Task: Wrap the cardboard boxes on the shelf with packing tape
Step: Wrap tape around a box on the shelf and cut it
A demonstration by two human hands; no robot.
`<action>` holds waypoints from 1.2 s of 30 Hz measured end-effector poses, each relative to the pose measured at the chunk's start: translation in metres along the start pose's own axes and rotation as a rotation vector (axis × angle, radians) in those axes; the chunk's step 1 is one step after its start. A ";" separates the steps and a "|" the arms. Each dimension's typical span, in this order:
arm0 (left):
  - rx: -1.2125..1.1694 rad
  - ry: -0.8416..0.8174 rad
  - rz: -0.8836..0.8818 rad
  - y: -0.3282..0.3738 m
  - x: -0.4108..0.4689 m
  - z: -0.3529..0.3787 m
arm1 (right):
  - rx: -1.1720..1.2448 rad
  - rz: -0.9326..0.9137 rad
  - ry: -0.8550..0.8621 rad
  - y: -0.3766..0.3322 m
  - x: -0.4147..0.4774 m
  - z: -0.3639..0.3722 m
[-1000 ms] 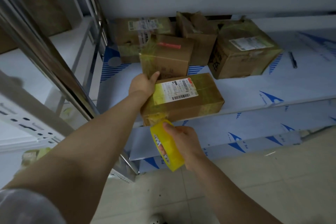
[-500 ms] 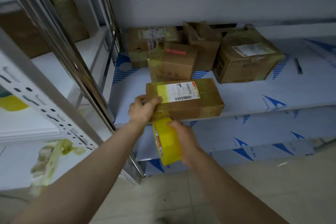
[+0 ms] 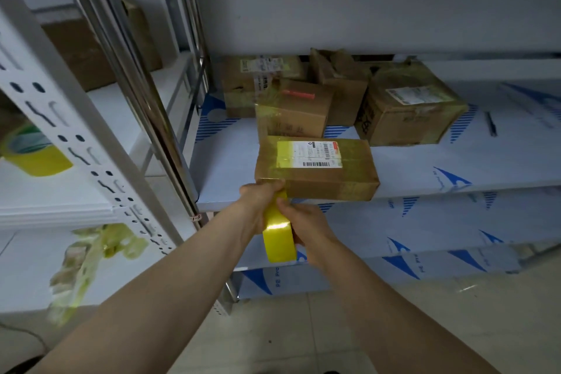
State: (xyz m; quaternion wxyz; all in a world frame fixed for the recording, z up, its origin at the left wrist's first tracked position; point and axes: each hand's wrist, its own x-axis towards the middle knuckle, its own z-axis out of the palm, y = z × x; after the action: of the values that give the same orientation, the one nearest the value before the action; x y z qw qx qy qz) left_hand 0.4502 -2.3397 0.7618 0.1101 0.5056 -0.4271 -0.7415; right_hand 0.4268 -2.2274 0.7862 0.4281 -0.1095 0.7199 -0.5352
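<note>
A long, flat front box (image 3: 315,167) lies at the near edge of the shelf (image 3: 224,173). Its white barcode label faces up, glossy yellowish tape already bands its top and sides, and its near face slightly overhangs the edge. Both hands meet at its near-left corner.

The left hand (image 3: 261,200) reaches in from lower left, and its curled fingers clasp the bottom of that corner. The yellow tape roll (image 3: 277,234) stands on edge just below the box, between the two hands, with its top touching the corner where the left fingers sit. The right hand (image 3: 303,222) grips the roll from the right side, fingers wrapped round its rim and thumb near the top. Any strip running from roll to box is hidden under the fingers, so I cannot tell.

Four more cardboard boxes stand further back on the same shelf:
- a medium one (image 3: 293,109) just behind the front box, with yellow film over its left end
- a labelled one (image 3: 246,82) at the back left
- an open-flapped one (image 3: 343,85) in the middle
- a larger taped one (image 3: 409,106) to the right

A dark pen (image 3: 490,127) lies well apart at far right. On the neighbouring rack to the left sit a second yellow roll (image 3: 36,158) and, lower down, a wad of crumpled tape (image 3: 91,255).
</note>
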 end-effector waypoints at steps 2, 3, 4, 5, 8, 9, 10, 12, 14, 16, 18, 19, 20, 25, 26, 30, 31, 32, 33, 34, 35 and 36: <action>0.034 0.032 0.065 0.006 -0.006 0.004 | -0.218 -0.142 0.070 -0.008 0.001 -0.006; 0.059 0.033 0.078 0.010 -0.009 0.006 | -0.287 -0.179 0.097 -0.011 0.000 -0.010; 0.076 0.021 0.085 0.013 -0.012 0.011 | -0.336 -0.192 0.121 -0.015 0.000 -0.014; 0.085 -0.002 0.089 0.015 -0.014 0.015 | -0.376 -0.194 0.135 -0.017 0.002 -0.020; 0.120 -0.039 0.111 0.015 -0.019 0.029 | -0.430 -0.166 0.132 -0.020 0.003 -0.036; 0.116 -0.058 0.109 0.014 -0.017 0.034 | -0.408 -0.151 0.127 -0.018 0.003 -0.040; 0.101 -0.063 0.103 0.012 -0.019 0.040 | -0.368 -0.144 0.137 -0.016 0.002 -0.044; 0.090 -0.080 0.073 0.006 -0.016 0.052 | -0.196 -0.168 0.201 -0.010 -0.002 -0.050; 0.097 -0.114 0.030 0.002 -0.018 0.065 | -0.018 -0.193 0.273 -0.007 -0.008 -0.060; 0.125 -0.143 0.014 -0.002 -0.022 0.079 | 0.040 -0.220 0.338 -0.004 -0.012 -0.072; 0.161 -0.176 -0.008 -0.004 -0.028 0.096 | 0.066 -0.248 0.398 0.000 -0.015 -0.086; 0.176 -0.188 -0.021 -0.006 -0.029 0.104 | 0.070 -0.255 0.430 0.002 -0.015 -0.093; 0.181 -0.203 -0.023 -0.006 -0.032 0.112 | 0.054 -0.253 0.456 0.003 -0.015 -0.100; 0.147 -0.200 -0.055 -0.005 -0.036 0.152 | -0.155 -0.209 0.465 -0.007 -0.006 -0.142; 0.126 -0.203 -0.070 -0.004 -0.039 0.159 | -0.186 -0.220 0.458 -0.009 -0.004 -0.151; 0.063 -0.232 -0.079 -0.007 -0.048 0.192 | -0.401 -0.285 0.449 -0.018 0.000 -0.194; 0.054 -0.243 -0.072 -0.010 -0.049 0.200 | -0.440 -0.294 0.459 -0.020 0.001 -0.208; 0.032 -0.237 -0.058 -0.012 -0.049 0.208 | -0.446 -0.299 0.465 -0.023 0.003 -0.223; 0.008 -0.197 -0.033 -0.014 -0.048 0.215 | -0.421 -0.305 0.466 -0.025 0.006 -0.237; -0.005 -0.142 -0.016 -0.016 -0.048 0.222 | -0.381 -0.311 0.466 -0.026 0.010 -0.252; -0.021 -0.092 -0.011 -0.019 -0.046 0.230 | -0.349 -0.316 0.469 -0.026 0.015 -0.267; -0.025 -0.061 -0.011 -0.022 -0.046 0.237 | -0.335 -0.319 0.473 -0.025 0.020 -0.282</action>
State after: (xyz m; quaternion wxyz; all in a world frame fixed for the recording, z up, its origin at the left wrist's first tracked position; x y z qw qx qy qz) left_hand 0.2769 -2.1752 0.8049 0.0991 0.4837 -0.4183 -0.7624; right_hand 0.1998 -2.0588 0.8153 0.1356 -0.1625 0.8512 -0.4803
